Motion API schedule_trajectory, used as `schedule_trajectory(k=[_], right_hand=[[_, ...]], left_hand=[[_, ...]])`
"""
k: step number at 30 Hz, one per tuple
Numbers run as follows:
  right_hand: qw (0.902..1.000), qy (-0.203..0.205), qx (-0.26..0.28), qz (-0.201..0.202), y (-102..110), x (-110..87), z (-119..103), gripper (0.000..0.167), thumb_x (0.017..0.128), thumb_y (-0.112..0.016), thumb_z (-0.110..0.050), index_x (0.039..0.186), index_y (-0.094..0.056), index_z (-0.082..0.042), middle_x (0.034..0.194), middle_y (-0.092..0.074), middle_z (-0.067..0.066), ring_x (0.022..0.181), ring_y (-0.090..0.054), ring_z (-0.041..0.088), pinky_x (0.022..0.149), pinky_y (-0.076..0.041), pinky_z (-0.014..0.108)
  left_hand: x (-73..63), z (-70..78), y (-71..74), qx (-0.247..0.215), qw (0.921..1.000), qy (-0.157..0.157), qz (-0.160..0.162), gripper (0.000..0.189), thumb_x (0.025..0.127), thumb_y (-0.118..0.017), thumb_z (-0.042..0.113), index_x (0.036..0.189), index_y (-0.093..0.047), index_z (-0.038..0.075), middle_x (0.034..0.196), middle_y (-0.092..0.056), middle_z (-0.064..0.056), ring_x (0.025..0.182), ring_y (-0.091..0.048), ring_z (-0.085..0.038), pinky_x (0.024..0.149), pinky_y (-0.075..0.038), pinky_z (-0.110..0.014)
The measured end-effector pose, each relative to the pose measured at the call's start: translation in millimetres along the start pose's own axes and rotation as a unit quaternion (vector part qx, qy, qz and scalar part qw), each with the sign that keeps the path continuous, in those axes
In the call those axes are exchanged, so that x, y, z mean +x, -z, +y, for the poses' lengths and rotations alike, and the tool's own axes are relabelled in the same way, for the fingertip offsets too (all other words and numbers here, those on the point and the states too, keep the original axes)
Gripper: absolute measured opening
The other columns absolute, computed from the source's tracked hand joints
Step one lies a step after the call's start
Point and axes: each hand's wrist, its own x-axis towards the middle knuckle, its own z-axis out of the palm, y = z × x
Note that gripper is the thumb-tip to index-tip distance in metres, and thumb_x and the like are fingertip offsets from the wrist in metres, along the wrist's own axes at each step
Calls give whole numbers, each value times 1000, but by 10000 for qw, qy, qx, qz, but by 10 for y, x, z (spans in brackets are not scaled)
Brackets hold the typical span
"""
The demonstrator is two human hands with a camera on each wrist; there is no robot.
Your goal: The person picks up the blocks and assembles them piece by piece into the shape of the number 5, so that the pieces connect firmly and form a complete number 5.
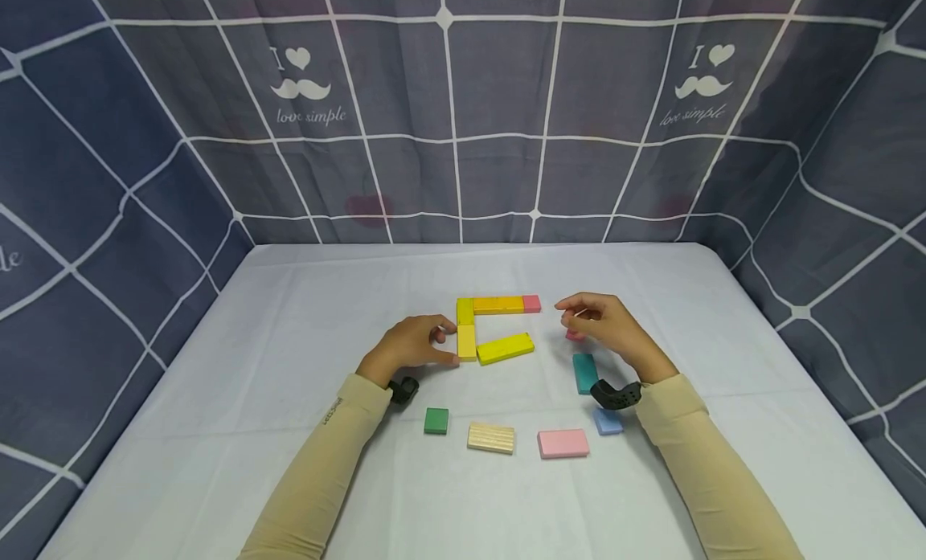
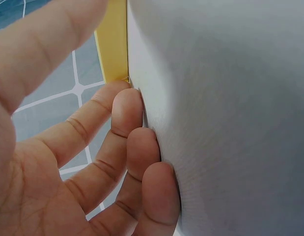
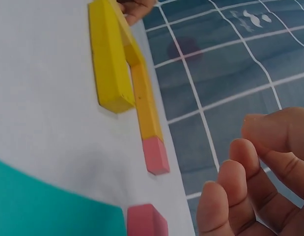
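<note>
My left hand point(image 1: 415, 341) rests by the left side of two yellow blocks laid end to end, the upper block point(image 1: 465, 312) and the lower block point(image 1: 466, 345). Its thumb and index tips are at their edge, the other fingers loosely bent on the cloth. From the upper block an orange-yellow block point(image 1: 497, 305) runs right, ending in a small pink block point(image 1: 531, 304). A bright yellow block point(image 1: 505, 349) lies slanted below. My right hand point(image 1: 604, 329) hovers, fingers loosely bent and holding nothing, over a small reddish-pink block point(image 3: 144, 221), partly hidden in the head view.
Near the right wrist lie a teal block point(image 1: 584, 374) and a blue block point(image 1: 608, 421). Closer to me are a pink block point(image 1: 563, 443), a ridged tan block point(image 1: 491, 438) and a green block point(image 1: 436, 421). Grid-patterned curtains point(image 1: 499, 182) surround the white table point(image 1: 325, 295).
</note>
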Motion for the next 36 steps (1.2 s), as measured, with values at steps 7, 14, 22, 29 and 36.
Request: schedule_trajectory(k=[7,14,22,29,36], right_hand=[[9998,11,-42,210,122,-43,94,36,103,-68,-4,134,-65,14,106,-72,13,88,-64,18,78,-56,25],[9994,-278,94,158,212,-54,224,41,100,-71,-1,137,-62,14,111,-69,15,88,-62,15,73,-55,27],[9960,-891,-97,-49,274,-26,348,43,103,-72,-7,140,-61,12,111,-63,11,92,-59,16,75,-57,25],[9964,-833,6,-152,306,-15,423,46,99,-73,-3,139,-60,16,105,-64,8,87,-59,12,75,-56,23],[9962,-842,-95,-178,298,-5,472,46,95,-74,-2,135,-61,17,101,-65,7,84,-57,12,72,-53,22]], left_hand=[[14,11,-13,29,10000,4,-15,58,88,-93,33,137,-71,13,108,-69,-1,98,-60,-22,90,-51,-39],[-11,28,-9,38,10000,3,-10,58,88,-93,32,137,-71,12,108,-69,-2,98,-60,-23,91,-52,-40],[-11,5,-20,-32,10000,-73,-17,59,87,-94,31,138,-70,11,108,-69,-2,99,-60,-23,92,-52,-40],[13,-18,-17,-16,10000,-68,-53,62,88,-93,32,141,-69,11,111,-70,-3,100,-61,-23,92,-53,-40],[21,-15,-9,26,9999,-55,-82,62,88,-93,32,141,-68,11,111,-70,-4,98,-60,-23,89,-52,-38]])
